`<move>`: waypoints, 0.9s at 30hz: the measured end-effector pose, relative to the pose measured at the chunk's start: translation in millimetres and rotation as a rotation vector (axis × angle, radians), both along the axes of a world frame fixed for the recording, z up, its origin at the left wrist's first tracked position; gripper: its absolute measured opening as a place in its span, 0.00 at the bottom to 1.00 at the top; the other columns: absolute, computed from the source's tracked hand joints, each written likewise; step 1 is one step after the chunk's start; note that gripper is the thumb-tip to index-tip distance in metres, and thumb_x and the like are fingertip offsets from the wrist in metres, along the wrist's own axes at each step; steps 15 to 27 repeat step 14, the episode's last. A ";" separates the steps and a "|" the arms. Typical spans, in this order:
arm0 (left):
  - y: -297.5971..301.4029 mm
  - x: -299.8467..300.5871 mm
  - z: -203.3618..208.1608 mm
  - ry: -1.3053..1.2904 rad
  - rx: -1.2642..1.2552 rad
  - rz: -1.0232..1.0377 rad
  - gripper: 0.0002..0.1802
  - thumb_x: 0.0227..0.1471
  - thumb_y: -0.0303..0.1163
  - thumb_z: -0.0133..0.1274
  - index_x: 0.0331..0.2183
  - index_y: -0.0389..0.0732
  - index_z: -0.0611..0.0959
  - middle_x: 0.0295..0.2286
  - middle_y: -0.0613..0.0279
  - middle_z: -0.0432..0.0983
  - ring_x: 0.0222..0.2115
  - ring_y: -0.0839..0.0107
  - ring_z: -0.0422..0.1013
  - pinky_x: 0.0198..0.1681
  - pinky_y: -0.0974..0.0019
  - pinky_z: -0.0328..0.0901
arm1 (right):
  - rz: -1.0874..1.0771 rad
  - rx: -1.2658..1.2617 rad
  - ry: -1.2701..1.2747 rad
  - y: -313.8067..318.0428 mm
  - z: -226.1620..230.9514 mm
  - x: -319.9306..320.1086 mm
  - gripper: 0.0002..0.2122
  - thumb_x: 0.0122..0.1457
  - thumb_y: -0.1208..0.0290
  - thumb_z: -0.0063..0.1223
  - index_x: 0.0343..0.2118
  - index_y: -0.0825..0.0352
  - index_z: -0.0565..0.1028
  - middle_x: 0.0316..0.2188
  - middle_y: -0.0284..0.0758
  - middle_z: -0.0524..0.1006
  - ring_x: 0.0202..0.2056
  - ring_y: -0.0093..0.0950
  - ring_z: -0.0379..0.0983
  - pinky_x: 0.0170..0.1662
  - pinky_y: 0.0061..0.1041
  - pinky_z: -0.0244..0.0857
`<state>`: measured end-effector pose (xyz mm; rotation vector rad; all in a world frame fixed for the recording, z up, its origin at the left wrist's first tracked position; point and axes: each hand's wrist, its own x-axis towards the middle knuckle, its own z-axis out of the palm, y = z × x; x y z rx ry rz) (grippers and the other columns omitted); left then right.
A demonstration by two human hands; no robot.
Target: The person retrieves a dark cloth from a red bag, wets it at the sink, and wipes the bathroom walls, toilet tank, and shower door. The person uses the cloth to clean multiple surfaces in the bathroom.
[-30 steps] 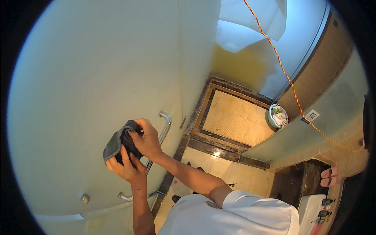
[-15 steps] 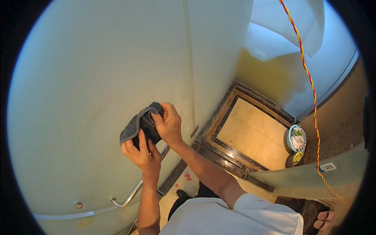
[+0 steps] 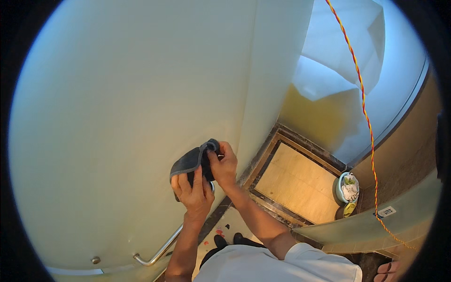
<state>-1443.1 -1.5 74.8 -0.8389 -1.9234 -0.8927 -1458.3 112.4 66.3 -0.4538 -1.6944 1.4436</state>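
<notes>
A dark grey cloth (image 3: 189, 161) with a paler stitched edge is held up in front of a large frosted glass panel (image 3: 131, 94). My left hand (image 3: 195, 191) grips its lower side, fingers over the edge. At the cloth's upper right corner, my right hand (image 3: 223, 164) pinches a bunched fold. Partly behind the left forearm runs a bent metal bar handle (image 3: 159, 251), fixed to the glass. Whether the cloth touches the glass I cannot tell.
A twisted red and yellow cord (image 3: 362, 94) hangs down the right side. Beyond a tiled floor area (image 3: 296, 181) stands a light blue basin (image 3: 337, 189) with cloths in it. Pink slippers (image 3: 387, 271) lie at the lower right. My shoes (image 3: 229, 239) stand near red spots on the floor.
Both hands and the cloth appear further right and lower in the picture. The whole view has shifted a little too. The cloth stays gripped by both hands.
</notes>
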 end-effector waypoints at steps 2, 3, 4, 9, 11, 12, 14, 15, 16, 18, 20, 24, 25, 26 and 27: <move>1.5 -1.9 1.5 -0.003 0.026 -0.025 0.21 0.42 0.20 0.52 0.43 0.35 0.78 0.47 0.43 0.64 0.48 0.44 0.58 0.50 0.48 0.55 | -0.020 0.005 -0.004 1.3 6.4 0.1 0.09 0.53 0.75 0.54 0.37 0.67 0.72 0.33 0.38 0.74 0.32 0.29 0.73 0.34 0.26 0.68; 2.2 -2.8 2.5 -0.005 0.040 -0.035 0.21 0.42 0.20 0.52 0.43 0.35 0.78 0.47 0.43 0.65 0.48 0.44 0.58 0.50 0.48 0.55 | -0.027 0.008 -0.005 2.0 8.4 -1.2 0.09 0.53 0.75 0.55 0.37 0.67 0.72 0.33 0.38 0.74 0.32 0.29 0.73 0.34 0.26 0.68; 4.1 -2.8 5.0 -0.005 0.031 -0.046 0.20 0.42 0.20 0.52 0.42 0.33 0.78 0.46 0.42 0.65 0.48 0.44 0.59 0.50 0.48 0.55 | -0.031 0.007 0.044 6.6 6.3 -5.5 0.09 0.54 0.75 0.54 0.38 0.67 0.72 0.33 0.37 0.74 0.33 0.28 0.73 0.34 0.25 0.68; 17.3 -9.5 16.3 0.028 0.032 -0.083 0.21 0.41 0.19 0.52 0.43 0.32 0.78 0.46 0.41 0.65 0.47 0.45 0.59 0.50 0.48 0.55 | -0.040 -0.035 0.154 21.6 12.9 -12.4 0.10 0.57 0.75 0.52 0.42 0.68 0.70 0.35 0.35 0.73 0.36 0.24 0.70 0.38 0.22 0.66; 24.9 -12.8 18.4 0.031 0.029 -0.080 0.22 0.41 0.19 0.52 0.43 0.33 0.78 0.46 0.41 0.64 0.47 0.45 0.59 0.50 0.49 0.54 | -0.043 -0.011 0.200 27.7 22.3 -12.9 0.12 0.57 0.74 0.52 0.43 0.69 0.69 0.36 0.35 0.72 0.37 0.23 0.69 0.41 0.21 0.65; 28.5 -14.6 19.6 0.032 0.028 -0.084 0.22 0.40 0.19 0.52 0.43 0.33 0.78 0.46 0.42 0.64 0.47 0.45 0.59 0.50 0.49 0.54 | -0.009 -0.003 0.239 32.2 21.9 -15.1 0.15 0.57 0.73 0.52 0.47 0.69 0.67 0.39 0.37 0.70 0.39 0.24 0.68 0.44 0.22 0.63; 36.7 -17.8 22.5 0.039 0.002 -0.075 0.23 0.41 0.20 0.53 0.44 0.34 0.78 0.48 0.42 0.63 0.48 0.46 0.58 0.50 0.49 0.54 | -0.054 0.089 0.221 41.7 18.9 -20.5 0.19 0.58 0.71 0.52 0.51 0.67 0.64 0.43 0.40 0.68 0.42 0.28 0.68 0.45 0.26 0.63; 36.7 -17.8 22.5 0.039 0.002 -0.075 0.23 0.41 0.20 0.53 0.44 0.34 0.78 0.48 0.42 0.63 0.48 0.46 0.58 0.50 0.49 0.54 | -0.054 0.089 0.221 41.7 18.9 -20.5 0.19 0.58 0.71 0.52 0.51 0.67 0.64 0.43 0.40 0.68 0.42 0.28 0.68 0.45 0.26 0.63; 36.7 -17.8 22.5 0.039 0.002 -0.075 0.23 0.41 0.20 0.53 0.44 0.34 0.78 0.48 0.42 0.63 0.48 0.46 0.58 0.50 0.49 0.54 | -0.054 0.089 0.221 41.7 18.9 -20.5 0.19 0.58 0.71 0.52 0.51 0.67 0.64 0.43 0.40 0.68 0.42 0.28 0.68 0.45 0.26 0.63; 36.7 -17.8 22.5 0.039 0.002 -0.075 0.23 0.41 0.20 0.53 0.44 0.34 0.78 0.48 0.42 0.63 0.48 0.46 0.58 0.50 0.49 0.54 | -0.054 0.089 0.221 41.7 18.9 -20.5 0.19 0.58 0.71 0.52 0.51 0.67 0.64 0.43 0.40 0.68 0.42 0.28 0.68 0.45 0.26 0.63; 36.7 -17.8 22.5 0.039 0.002 -0.075 0.23 0.41 0.20 0.53 0.44 0.34 0.78 0.48 0.42 0.63 0.48 0.46 0.58 0.50 0.49 0.54 | -0.054 0.089 0.221 41.7 18.9 -20.5 0.19 0.58 0.71 0.52 0.51 0.67 0.64 0.43 0.40 0.68 0.42 0.28 0.68 0.45 0.26 0.63; 36.7 -17.8 22.5 0.039 0.002 -0.075 0.23 0.41 0.20 0.53 0.44 0.34 0.78 0.48 0.42 0.63 0.48 0.46 0.58 0.50 0.49 0.54 | -0.054 0.089 0.221 41.7 18.9 -20.5 0.19 0.58 0.71 0.52 0.51 0.67 0.64 0.43 0.40 0.68 0.42 0.28 0.68 0.45 0.26 0.63; 36.7 -17.8 22.5 0.039 0.002 -0.075 0.23 0.41 0.20 0.53 0.44 0.34 0.78 0.48 0.42 0.63 0.48 0.46 0.58 0.50 0.49 0.54 | -0.054 0.089 0.221 41.7 18.9 -20.5 0.19 0.58 0.71 0.52 0.51 0.67 0.64 0.43 0.40 0.68 0.42 0.28 0.68 0.45 0.26 0.63; 36.7 -17.8 22.5 0.039 0.002 -0.075 0.23 0.41 0.20 0.53 0.44 0.34 0.78 0.48 0.42 0.63 0.48 0.46 0.58 0.50 0.49 0.54 | -0.054 0.089 0.221 41.7 18.9 -20.5 0.19 0.58 0.71 0.52 0.51 0.67 0.64 0.43 0.40 0.68 0.42 0.28 0.68 0.45 0.26 0.63; 36.7 -17.8 22.5 0.039 0.002 -0.075 0.23 0.41 0.20 0.53 0.44 0.34 0.78 0.48 0.42 0.63 0.48 0.46 0.58 0.50 0.49 0.54 | -0.054 0.089 0.221 41.7 18.9 -20.5 0.19 0.58 0.71 0.52 0.51 0.67 0.64 0.43 0.40 0.68 0.42 0.28 0.68 0.45 0.26 0.63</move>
